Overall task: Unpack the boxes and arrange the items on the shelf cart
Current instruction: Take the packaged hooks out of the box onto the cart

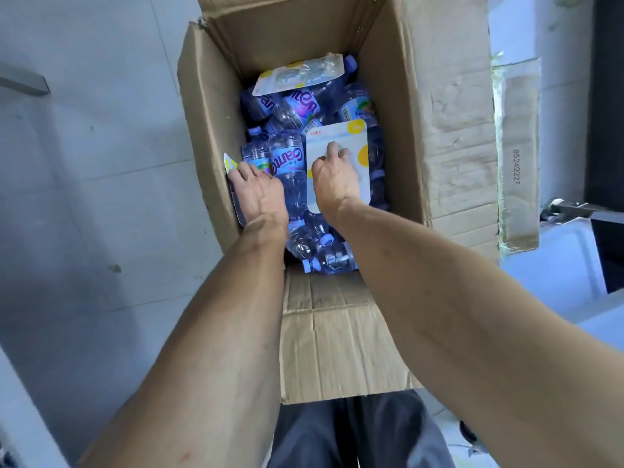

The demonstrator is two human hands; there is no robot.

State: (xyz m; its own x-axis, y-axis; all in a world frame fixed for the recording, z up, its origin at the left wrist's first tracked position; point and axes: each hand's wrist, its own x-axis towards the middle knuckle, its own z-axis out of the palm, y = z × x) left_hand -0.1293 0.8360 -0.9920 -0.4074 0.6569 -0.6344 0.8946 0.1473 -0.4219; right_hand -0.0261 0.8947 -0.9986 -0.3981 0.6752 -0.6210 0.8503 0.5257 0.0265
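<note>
1. Reaching into the open cardboard box [398, 106] at frame centre, the right hand [332, 179] curls its fingers onto a white blister card [351, 136]; the card lies on jumbled water bottles [287, 163].
2. At the box's left wall, the left hand [260, 194] grips a second card [229, 163]; a third packet [300, 77] lies upper centre.

The box flap [516, 163] reads "85242227"; bottle labels illegible.
</note>
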